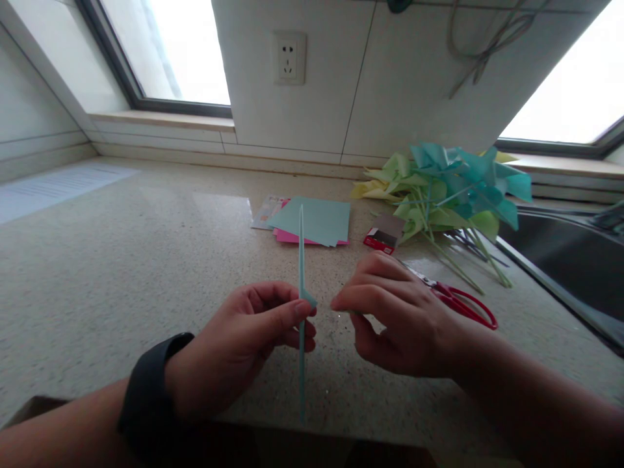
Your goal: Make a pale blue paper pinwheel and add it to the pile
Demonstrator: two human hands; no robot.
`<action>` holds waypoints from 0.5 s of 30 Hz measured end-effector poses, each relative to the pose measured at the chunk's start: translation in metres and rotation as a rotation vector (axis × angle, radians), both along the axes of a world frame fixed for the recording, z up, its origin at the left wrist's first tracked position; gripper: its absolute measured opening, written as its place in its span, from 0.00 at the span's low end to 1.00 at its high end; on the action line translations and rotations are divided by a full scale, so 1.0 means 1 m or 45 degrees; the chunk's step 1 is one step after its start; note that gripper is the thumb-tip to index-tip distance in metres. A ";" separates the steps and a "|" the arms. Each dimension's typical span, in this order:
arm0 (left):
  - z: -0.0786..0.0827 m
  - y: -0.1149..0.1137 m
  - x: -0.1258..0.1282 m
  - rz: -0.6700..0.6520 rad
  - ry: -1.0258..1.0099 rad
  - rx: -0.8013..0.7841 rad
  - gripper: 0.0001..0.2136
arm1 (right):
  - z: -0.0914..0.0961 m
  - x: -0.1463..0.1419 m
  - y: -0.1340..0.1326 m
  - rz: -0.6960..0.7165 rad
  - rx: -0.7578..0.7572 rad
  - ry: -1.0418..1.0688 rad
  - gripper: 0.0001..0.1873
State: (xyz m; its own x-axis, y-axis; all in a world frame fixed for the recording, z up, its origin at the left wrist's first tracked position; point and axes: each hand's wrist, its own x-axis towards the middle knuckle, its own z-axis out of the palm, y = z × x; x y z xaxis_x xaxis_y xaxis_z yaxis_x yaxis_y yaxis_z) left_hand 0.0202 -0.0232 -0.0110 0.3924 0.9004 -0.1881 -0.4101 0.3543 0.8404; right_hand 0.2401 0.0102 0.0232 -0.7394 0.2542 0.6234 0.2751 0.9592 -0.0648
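My left hand [268, 318] pinches a light-blue paper [301, 260], seen almost edge-on and upright, between thumb and fingers. A small corner of this paper sticks out to the right beside the thumb tip. Just to the right of it, my right hand [400, 312] is closed in a pinch with thumb and forefinger together. Something tiny may be between those fingertips, but I cannot make it out. Red-handled scissors [461, 302] lie partly behind my right hand. A small red box with a grey flap [383, 235] stands beyond that hand.
Light-blue and pink paper sheets [322, 218] lie stacked at the back middle. Several green, yellow and blue paper pinwheels [453, 182] are heaped at the back right, beside a dark sink [570, 253]. A printed white sheet [63, 185] rests on the speckled countertop [146, 260] at far left.
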 end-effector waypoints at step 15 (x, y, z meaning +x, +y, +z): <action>-0.003 -0.002 -0.003 -0.072 0.029 0.024 0.06 | -0.006 -0.013 -0.006 -0.290 -0.798 0.111 0.08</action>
